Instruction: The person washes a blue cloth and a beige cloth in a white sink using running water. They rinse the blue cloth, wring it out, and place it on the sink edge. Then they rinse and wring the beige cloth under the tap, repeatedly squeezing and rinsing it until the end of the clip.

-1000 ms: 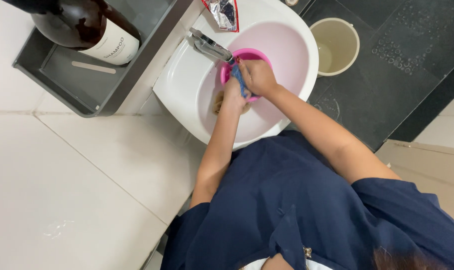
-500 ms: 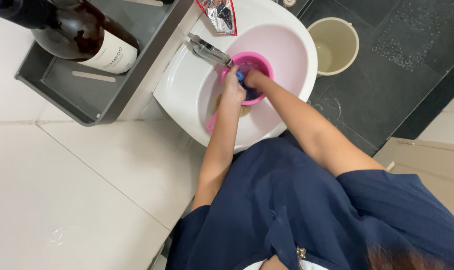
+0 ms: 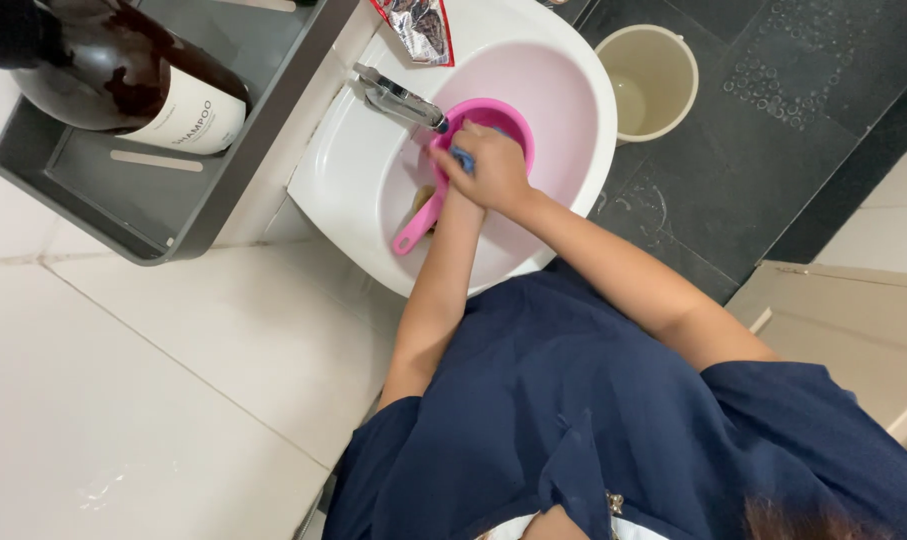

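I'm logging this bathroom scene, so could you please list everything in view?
sink: one, white, centre top
tap: one, metal, over the sink
pink cup: one, with a handle, in the sink under the tap
blue scrubber: one, in the right hand
foil packet: one, silver and red, on the sink's rim
bottle: one, dark brown, on the grey shelf
bucket: one, beige, on the dark floor
right hand: over the cup
left hand: mostly hidden, at the cup's handle

The left hand [image 3: 451, 205] is largely hidden under the right hand [image 3: 488, 170], so its grip cannot be told. The scoop [image 3: 478, 125] is partly covered by both. Only a blue sliver of the cloth [image 3: 462, 158] is seen. The bottle [image 3: 113, 75] and foil packet [image 3: 418, 25] are cut off at 12 o'clock.
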